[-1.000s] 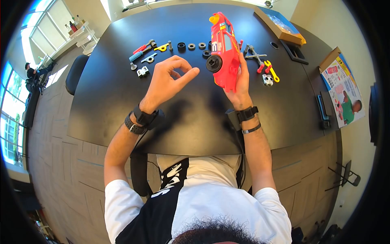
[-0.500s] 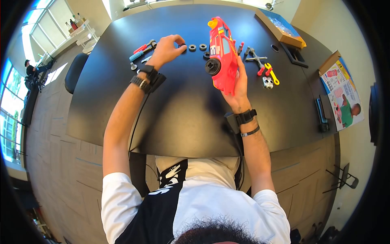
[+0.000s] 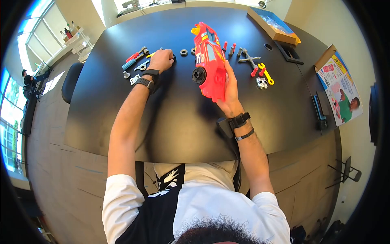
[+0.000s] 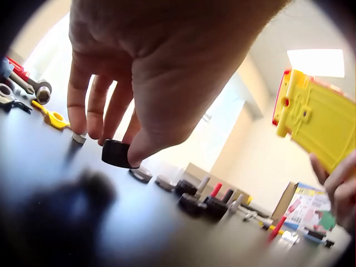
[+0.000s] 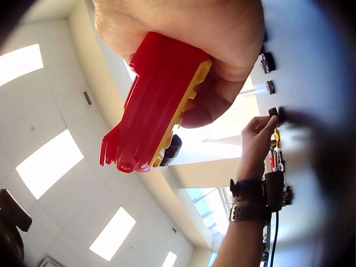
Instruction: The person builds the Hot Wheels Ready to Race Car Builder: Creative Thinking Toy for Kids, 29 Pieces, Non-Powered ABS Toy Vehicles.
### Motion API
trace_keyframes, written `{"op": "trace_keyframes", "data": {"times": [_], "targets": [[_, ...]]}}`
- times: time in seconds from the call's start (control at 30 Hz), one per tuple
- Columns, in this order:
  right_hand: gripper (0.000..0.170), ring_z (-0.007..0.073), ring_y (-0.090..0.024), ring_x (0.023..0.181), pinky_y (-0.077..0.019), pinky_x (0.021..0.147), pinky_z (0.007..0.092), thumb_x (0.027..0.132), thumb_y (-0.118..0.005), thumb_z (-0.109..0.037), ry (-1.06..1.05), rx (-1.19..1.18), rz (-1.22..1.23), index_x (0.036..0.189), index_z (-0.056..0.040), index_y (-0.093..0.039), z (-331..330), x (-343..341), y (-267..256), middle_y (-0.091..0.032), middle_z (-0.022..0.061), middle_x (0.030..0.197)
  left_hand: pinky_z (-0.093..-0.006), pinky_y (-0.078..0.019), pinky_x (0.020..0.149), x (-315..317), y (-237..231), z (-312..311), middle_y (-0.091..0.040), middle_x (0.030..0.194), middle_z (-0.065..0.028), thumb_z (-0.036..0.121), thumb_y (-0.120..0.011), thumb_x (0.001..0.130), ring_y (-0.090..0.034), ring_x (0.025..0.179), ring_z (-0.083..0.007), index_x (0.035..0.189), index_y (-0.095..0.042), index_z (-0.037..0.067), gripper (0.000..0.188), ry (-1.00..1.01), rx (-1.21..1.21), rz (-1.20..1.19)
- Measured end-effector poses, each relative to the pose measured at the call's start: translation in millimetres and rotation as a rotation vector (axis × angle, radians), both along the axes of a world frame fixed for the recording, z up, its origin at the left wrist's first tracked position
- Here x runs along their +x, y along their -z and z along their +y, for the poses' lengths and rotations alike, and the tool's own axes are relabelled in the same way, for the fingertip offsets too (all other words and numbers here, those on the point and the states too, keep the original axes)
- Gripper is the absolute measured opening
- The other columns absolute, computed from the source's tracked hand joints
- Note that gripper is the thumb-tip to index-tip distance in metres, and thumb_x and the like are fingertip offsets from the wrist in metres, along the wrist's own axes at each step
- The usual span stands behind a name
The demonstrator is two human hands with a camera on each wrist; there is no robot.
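Note:
My right hand (image 3: 230,95) holds a red toy car (image 3: 209,61) up over the table, nose pointing away and one black wheel (image 3: 199,75) facing left. The car's yellow underside (image 4: 322,122) shows in the left wrist view. My left hand (image 3: 161,60) reaches to the row of parts on the far left of the table. Its thumb and fingers pinch a black toy tyre (image 4: 115,153) close over the tabletop. A small grey peg (image 4: 79,138) stands just beyond the fingertips. Grey rings (image 3: 184,52) lie right of this hand.
Toy tools, including a blue-handled screwdriver (image 3: 129,63), lie left of my left hand. A grey lug wrench (image 3: 248,59), yellow spanner (image 3: 267,75) and silver engine block (image 3: 261,83) lie right of the car. An open box (image 3: 264,26) and a printed box (image 3: 339,87) stand farther right.
My left hand has moved away from beside the car, forward and left, and taken hold of the black tyre. The car in my right hand has come slightly lower and left in view.

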State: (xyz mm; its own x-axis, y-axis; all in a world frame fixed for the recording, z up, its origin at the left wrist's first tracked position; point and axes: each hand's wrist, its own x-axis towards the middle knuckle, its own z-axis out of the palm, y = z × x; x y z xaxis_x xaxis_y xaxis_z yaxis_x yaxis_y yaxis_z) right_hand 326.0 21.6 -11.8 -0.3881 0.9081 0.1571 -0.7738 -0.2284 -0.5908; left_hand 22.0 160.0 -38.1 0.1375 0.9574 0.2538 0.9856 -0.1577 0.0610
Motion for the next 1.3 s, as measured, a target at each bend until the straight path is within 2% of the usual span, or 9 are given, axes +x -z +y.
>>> {"op": "trace_keyframes", "data": {"times": [0.1, 0.33, 0.47, 0.7, 0.87, 1.0, 1.07, 1.2, 1.3], "targets": [[0.061, 0.0194, -0.072, 0.123, -0.0611, 0.101, 0.0387, 0.116, -0.052, -0.051, 0.020, -0.003, -0.031, 0.156, -0.0056, -0.052, -1.9, 0.0, -2.5, -0.070, 0.0087, 0.142, -0.0431, -0.0630, 0.088, -8.9, -18.9, -11.5, -0.080, 0.122, -0.0162, 0.024, -0.083, 0.091, -0.079, 0.092, -0.0323, 0.117, -0.077, 0.007, 0.032, 0.075, -0.027, -0.293], [0.061, 0.0202, -0.072, 0.123, -0.0620, 0.100, 0.0393, 0.116, -0.052, -0.051, -0.003, 0.018, -0.061, 0.157, -0.0063, -0.051, -1.6, -3.7, 0.4, -0.069, 0.0094, 0.144, -0.0343, -0.0644, 0.089, 40.5, -102.6, -83.6, -0.079, 0.123, -0.0117, 0.021, -0.089, 0.094, -0.075, 0.106, -0.0157, 0.135, -0.072, 0.004, 0.047, 0.377, 0.326, -0.984], [0.061, 0.0204, -0.073, 0.123, -0.0628, 0.099, 0.0390, 0.116, -0.050, -0.051, -0.028, 0.042, -0.069, 0.158, -0.0064, -0.051, -4.1, -7.5, 0.7, -0.070, 0.0097, 0.143, -0.0343, -0.0646, 0.090, 59.2, -114.1, -95.2, -0.079, 0.125, -0.0097, 0.019, -0.089, 0.095, -0.074, 0.110, -0.0140, 0.141, -0.072, 0.006, 0.051, 0.469, 0.322, -1.002], [0.063, 0.0199, -0.074, 0.122, -0.0628, 0.099, 0.0376, 0.116, -0.050, -0.052, -0.056, -0.001, -0.060, 0.159, -0.0067, -0.051, -4.8, -4.4, 0.0, -0.071, 0.0094, 0.143, -0.0316, -0.0629, 0.085, 63.2, -117.1, -99.8, -0.080, 0.125, -0.0060, 0.020, -0.091, 0.093, -0.073, 0.104, -0.0121, 0.140, -0.077, 0.008, 0.051, 0.274, 0.276, -0.939], [0.062, 0.0188, -0.074, 0.122, -0.0630, 0.099, 0.0364, 0.116, -0.050, -0.052, -0.081, -0.006, -0.062, 0.159, -0.0070, -0.052, -5.6, -3.7, -2.2, -0.071, 0.0090, 0.143, -0.0284, -0.0603, 0.081, 64.4, -109.7, -92.6, -0.073, 0.135, -0.0077, 0.026, -0.095, 0.090, -0.072, 0.094, -0.0126, 0.145, -0.074, 0.009, 0.061, 0.413, 0.305, -0.976], [0.061, 0.0187, -0.074, 0.122, -0.0629, 0.098, 0.0360, 0.116, -0.051, -0.052, -0.079, 0.005, -0.051, 0.159, -0.0081, -0.052, -5.4, -1.9, -3.0, -0.071, 0.0085, 0.143, -0.0279, -0.0596, 0.078, 69.6, -106.8, -104.1, -0.069, 0.138, -0.0080, 0.028, -0.093, 0.092, -0.072, 0.093, -0.0121, 0.135, -0.078, 0.005, 0.051, 0.435, 0.364, -0.998], [0.060, 0.0187, -0.074, 0.122, -0.0629, 0.098, 0.0355, 0.116, -0.051, -0.052, -0.040, 0.008, -0.016, 0.158, -0.0093, -0.053, -2.9, 0.1, -2.0, -0.071, 0.0078, 0.143, -0.0289, -0.0604, 0.075, 59.1, -110.7, -108.5, -0.073, 0.127, -0.0067, 0.027, -0.087, 0.097, -0.072, 0.090, -0.0121, 0.121, -0.081, 0.001, 0.036, 0.267, 0.203, -0.938], [0.062, 0.0176, -0.074, 0.119, -0.0634, 0.094, 0.0342, 0.115, -0.053, -0.055, -0.011, 0.007, -0.017, 0.158, -0.0105, -0.053, -2.5, 3.0, -5.0, -0.071, 0.0070, 0.140, -0.0287, -0.0604, 0.072, 36.1, -84.1, -70.4, -0.077, 0.113, -0.0050, 0.029, -0.081, 0.101, -0.073, 0.086, -0.0121, 0.111, -0.081, 0.002, 0.029, 0.277, 0.245, -0.950], [0.062, 0.0173, -0.075, 0.117, -0.0639, 0.091, 0.0341, 0.114, -0.053, -0.055, -0.011, 0.016, -0.019, 0.157, -0.0104, -0.054, -4.9, 3.2, -8.2, -0.072, 0.0067, 0.138, -0.0384, -0.0622, 0.080, 35.8, -70.6, -48.0, -0.083, 0.102, -0.0084, 0.029, -0.081, 0.095, -0.078, 0.083, -0.0177, 0.109, -0.084, 0.005, 0.028, 0.203, 0.156, -0.915]]}}
